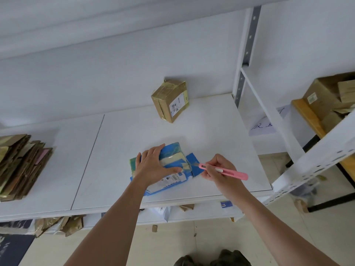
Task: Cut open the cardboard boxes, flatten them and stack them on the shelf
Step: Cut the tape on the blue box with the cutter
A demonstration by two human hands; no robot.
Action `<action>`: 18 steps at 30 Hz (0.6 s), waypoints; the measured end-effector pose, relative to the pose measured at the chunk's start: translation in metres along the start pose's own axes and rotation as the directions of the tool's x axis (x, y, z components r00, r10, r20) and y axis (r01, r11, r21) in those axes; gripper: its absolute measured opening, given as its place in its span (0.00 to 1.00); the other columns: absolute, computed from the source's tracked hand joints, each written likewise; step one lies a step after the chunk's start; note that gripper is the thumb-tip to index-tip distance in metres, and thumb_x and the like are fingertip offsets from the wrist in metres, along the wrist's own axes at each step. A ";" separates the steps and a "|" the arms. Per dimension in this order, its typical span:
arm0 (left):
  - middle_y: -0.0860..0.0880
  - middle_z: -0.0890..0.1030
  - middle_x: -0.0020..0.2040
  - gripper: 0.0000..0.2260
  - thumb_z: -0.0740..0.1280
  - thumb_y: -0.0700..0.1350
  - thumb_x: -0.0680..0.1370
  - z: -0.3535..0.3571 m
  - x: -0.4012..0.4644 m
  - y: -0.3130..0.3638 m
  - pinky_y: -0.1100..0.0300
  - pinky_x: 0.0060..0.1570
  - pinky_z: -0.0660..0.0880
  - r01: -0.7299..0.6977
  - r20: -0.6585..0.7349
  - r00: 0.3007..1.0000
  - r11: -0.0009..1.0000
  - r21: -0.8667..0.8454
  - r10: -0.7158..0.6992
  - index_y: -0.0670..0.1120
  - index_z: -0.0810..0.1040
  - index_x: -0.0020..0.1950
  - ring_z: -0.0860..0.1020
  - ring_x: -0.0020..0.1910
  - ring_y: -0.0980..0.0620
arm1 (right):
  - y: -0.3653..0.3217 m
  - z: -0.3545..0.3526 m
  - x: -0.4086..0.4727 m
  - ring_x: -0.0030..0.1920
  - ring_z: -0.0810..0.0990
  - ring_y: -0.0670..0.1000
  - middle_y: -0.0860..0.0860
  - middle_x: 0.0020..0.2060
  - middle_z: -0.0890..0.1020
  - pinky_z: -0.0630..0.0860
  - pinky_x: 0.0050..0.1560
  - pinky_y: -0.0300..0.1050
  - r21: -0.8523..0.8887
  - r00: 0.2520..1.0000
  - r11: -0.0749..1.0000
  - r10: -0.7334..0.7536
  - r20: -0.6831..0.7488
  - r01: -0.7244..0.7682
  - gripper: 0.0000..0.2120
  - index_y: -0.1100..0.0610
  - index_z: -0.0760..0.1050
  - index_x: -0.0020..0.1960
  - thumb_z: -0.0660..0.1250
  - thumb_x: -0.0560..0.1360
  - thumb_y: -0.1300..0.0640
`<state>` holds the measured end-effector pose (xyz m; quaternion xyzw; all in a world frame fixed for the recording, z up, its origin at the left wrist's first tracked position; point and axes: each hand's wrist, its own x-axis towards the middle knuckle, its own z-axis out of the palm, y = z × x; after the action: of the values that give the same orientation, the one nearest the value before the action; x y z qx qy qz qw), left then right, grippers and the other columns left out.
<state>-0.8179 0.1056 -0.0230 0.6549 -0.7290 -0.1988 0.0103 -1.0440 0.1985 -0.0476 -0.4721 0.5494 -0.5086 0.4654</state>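
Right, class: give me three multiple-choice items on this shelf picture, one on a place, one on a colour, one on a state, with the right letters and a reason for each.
1. Where is the stack of flattened brown cardboard?
A. at the left end of the white shelf
B. under the blue box
C. on the floor

2. What colour is the slim plastic cutter?
A. green
B. pink
C. black

3. What is the left hand doing?
A. hanging idle
B. lifting the brown taped box
C. pressing flat on the blue taped cardboard box

Answers: 1 A, the stack lies at the shelf's left end. 2 B, the handle in the right hand is pink. 3 C, its straight fingers lie on the box top.
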 end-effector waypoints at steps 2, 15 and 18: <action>0.49 0.71 0.69 0.48 0.62 0.79 0.64 -0.006 -0.001 0.011 0.45 0.67 0.63 0.138 -0.028 0.990 0.987 0.080 -0.136 0.53 0.60 0.75 0.69 0.68 0.42 | -0.002 -0.002 -0.004 0.42 0.83 0.51 0.54 0.38 0.81 0.83 0.49 0.54 0.131 0.995 0.991 0.013 -0.104 0.000 0.06 0.65 0.70 0.45 0.65 0.80 0.64; 0.39 0.73 0.56 0.22 0.55 0.60 0.81 -0.035 -0.016 0.011 0.58 0.32 0.73 0.489 0.056 0.865 0.814 -0.313 -0.498 0.46 0.64 0.68 0.83 0.28 0.41 | -0.002 0.026 -0.031 0.49 0.85 0.50 0.52 0.47 0.81 0.84 0.42 0.49 0.192 0.992 0.981 0.039 -0.122 -0.015 0.06 0.59 0.69 0.51 0.64 0.80 0.57; 0.42 0.72 0.49 0.19 0.58 0.56 0.82 -0.032 -0.023 0.009 0.49 0.43 0.82 0.500 0.087 0.832 0.674 -0.544 -0.548 0.45 0.63 0.65 0.81 0.50 0.37 | -0.001 0.049 -0.029 0.52 0.84 0.52 0.52 0.46 0.81 0.84 0.44 0.53 0.268 0.987 0.963 0.037 -0.156 0.006 0.05 0.58 0.69 0.50 0.64 0.81 0.58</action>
<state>-0.8145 0.1190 0.0145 0.8128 -0.4214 -0.3646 0.1694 -0.9924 0.2213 -0.0486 -0.3581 0.5148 -0.6108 0.4833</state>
